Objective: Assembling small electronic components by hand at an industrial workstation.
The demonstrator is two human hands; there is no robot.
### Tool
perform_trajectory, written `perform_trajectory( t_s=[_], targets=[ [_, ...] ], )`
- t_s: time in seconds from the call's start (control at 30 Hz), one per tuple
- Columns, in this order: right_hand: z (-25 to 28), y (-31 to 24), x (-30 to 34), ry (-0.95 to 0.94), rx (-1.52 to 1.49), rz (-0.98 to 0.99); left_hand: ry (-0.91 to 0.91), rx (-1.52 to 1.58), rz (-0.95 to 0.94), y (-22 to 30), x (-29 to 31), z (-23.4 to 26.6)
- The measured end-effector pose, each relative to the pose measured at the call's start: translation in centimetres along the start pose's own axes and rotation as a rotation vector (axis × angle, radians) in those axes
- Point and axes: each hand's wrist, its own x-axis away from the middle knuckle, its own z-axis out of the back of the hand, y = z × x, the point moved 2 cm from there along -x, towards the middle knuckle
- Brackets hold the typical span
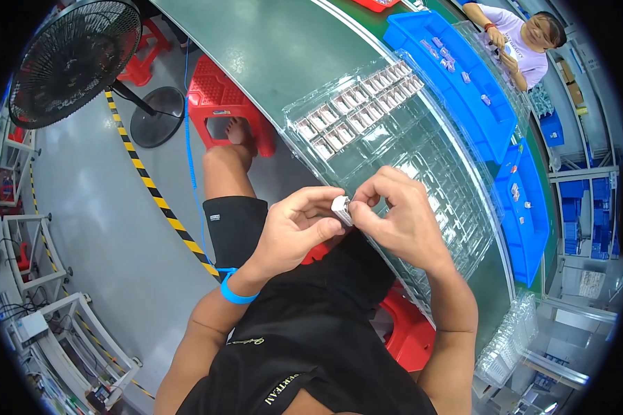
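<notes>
Green table: clear tray at two o'clock.
White piece: near the middle.
Left hand: I hold it, fingers nearly closed.
Right hand: my fingertips pinch its three o'clock side.

At mid-frame, fingers hide part of the small white piece from me; at the upper edge, I see a red tray cut off.

This looks like a factory workshop: a long green tabletop carries small parts in rows and blue bins, a co-worker sits across, and striped tape marks the floor.
</notes>
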Motion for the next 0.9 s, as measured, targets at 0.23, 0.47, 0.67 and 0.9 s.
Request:
perform_trajectory(
  t_s=[0.23, 0.47, 0.67, 0.9],
  targets=[
    [-0.7, 1.0, -0.1, -0.021, -0.14, 0.012, 0.042, 0.079, 0.032, -0.8, 0.1, -0.4],
    [-1.2, 2.6, 0.4, 0.0, -0.197, -0.027, 0.075, 0.148, 0.005, -1.5, 0.0, -0.1],
    [-1.6, 2.3, 0.5, -0.014, -0.257, -0.096, 0.072, 0.109, 0.024, -1.4, 0.2, -0.1],
    [-1.8, 2.7, 0.4, -0.039, -0.291, -0.078, 0.044, 0.122, 0.01, -1.3, 0.3, 0.1]
  ],
)
